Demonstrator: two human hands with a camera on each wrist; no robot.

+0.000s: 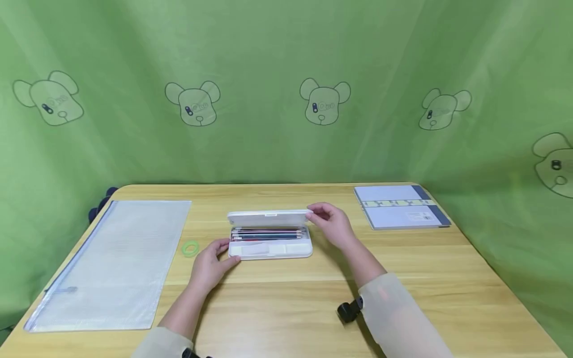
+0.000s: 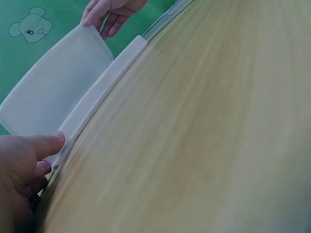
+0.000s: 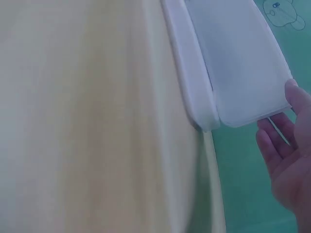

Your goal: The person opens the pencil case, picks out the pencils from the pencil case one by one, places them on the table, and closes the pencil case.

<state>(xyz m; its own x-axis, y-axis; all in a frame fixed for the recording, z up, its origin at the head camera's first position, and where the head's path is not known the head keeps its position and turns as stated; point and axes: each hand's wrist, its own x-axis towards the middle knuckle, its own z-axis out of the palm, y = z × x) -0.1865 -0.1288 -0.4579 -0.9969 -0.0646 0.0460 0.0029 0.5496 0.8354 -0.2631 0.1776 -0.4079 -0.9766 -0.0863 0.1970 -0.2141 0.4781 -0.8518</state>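
Observation:
A white pencil case (image 1: 270, 251) lies on the table with its hinged lid (image 1: 268, 218) raised at the back. Several pencils (image 1: 267, 233) lie side by side in its rear part, and a white eraser-like block (image 1: 293, 248) sits in the front part. My left hand (image 1: 208, 266) grips the case's left end, the thumb on its front corner. At the other end, my right hand (image 1: 332, 224) pinches the lid's upper right corner between thumb and fingers. In the right wrist view the thumb (image 3: 293, 92) is on the lid's face, with the fingers behind it.
A translucent zip pouch (image 1: 112, 263) covers much of the table's left side. Between it and the case lies a green ring (image 1: 190, 248). Notebooks (image 1: 398, 206) with a patterned band lie at the back right. A green curtain (image 1: 268, 149) hangs behind the table.

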